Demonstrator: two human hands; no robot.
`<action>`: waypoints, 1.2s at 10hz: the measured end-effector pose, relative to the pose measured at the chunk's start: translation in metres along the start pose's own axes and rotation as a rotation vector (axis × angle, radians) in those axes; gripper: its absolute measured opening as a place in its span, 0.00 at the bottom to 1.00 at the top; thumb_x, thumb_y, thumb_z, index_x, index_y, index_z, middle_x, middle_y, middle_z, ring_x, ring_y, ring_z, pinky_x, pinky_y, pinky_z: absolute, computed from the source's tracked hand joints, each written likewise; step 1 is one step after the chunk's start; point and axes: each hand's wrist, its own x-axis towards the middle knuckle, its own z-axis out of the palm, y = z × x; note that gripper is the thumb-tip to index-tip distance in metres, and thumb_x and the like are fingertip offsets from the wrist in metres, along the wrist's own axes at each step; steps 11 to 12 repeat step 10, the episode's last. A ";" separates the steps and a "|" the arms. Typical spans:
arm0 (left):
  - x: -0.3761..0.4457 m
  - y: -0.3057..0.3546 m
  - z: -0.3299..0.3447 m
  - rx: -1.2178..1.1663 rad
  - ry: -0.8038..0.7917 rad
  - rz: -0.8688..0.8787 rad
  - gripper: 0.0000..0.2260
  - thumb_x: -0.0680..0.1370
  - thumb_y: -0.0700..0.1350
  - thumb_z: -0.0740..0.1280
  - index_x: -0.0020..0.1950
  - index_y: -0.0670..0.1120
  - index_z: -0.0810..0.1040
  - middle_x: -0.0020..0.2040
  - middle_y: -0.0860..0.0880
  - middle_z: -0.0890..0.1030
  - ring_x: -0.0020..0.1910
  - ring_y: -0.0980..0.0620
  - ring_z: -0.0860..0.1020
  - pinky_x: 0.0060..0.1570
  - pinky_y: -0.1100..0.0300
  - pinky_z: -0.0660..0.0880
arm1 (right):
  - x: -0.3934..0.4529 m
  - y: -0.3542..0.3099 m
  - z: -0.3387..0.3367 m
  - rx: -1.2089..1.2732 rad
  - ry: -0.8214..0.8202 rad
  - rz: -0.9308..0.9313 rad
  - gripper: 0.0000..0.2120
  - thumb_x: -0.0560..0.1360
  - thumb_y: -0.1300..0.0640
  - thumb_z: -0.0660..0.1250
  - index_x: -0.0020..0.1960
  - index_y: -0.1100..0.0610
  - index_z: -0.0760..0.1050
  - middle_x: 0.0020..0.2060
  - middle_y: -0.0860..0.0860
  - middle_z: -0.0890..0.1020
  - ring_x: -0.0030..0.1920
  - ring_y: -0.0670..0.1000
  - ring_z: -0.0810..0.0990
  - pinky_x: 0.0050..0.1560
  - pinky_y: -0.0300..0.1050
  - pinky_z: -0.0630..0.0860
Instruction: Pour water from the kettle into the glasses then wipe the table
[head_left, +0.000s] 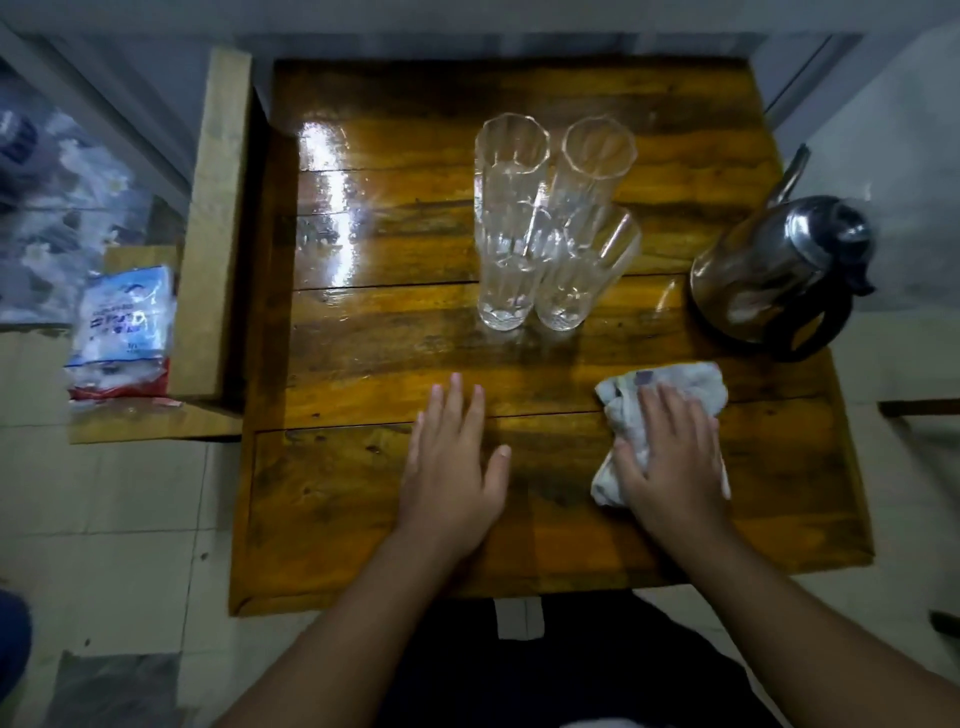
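On the varnished brown wooden plank table, the person's left hand lay flat and open, palm down, fingers spread a little, holding nothing. The right hand pressed down on a crumpled white-grey cloth, its fingers laid loosely over the fabric, near the table's front right part. Beyond the hands, at the table's middle, stood three tall clear fluted drinking glasses, bunched together and touching or nearly so; whether they held water could not be told. To their right, well apart from them, stood a shiny steel kettle with a black handle, just beyond the cloth. A bright glare lay across the table's left half. Left of the table, a white and blue plastic packet rested on a lower wooden ledge.
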 end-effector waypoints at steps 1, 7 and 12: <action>0.009 0.043 0.031 0.041 -0.042 0.021 0.34 0.80 0.58 0.55 0.81 0.50 0.42 0.82 0.51 0.40 0.79 0.52 0.35 0.74 0.54 0.35 | 0.031 0.009 -0.007 0.024 -0.021 -0.027 0.33 0.75 0.46 0.59 0.79 0.54 0.61 0.80 0.56 0.63 0.81 0.59 0.54 0.79 0.62 0.47; 0.024 0.078 0.062 0.321 -0.116 -0.157 0.43 0.75 0.71 0.50 0.80 0.50 0.36 0.81 0.48 0.36 0.79 0.46 0.36 0.75 0.46 0.41 | 0.019 0.088 -0.035 -0.006 -0.115 -0.173 0.34 0.76 0.43 0.58 0.81 0.49 0.57 0.82 0.54 0.59 0.82 0.57 0.49 0.79 0.60 0.44; 0.039 0.095 0.020 0.363 -0.391 -0.181 0.41 0.77 0.70 0.50 0.80 0.49 0.39 0.81 0.47 0.39 0.80 0.45 0.40 0.75 0.45 0.44 | 0.036 0.079 -0.071 -0.046 -0.485 -0.142 0.39 0.78 0.34 0.57 0.82 0.44 0.46 0.84 0.50 0.43 0.82 0.56 0.38 0.79 0.59 0.41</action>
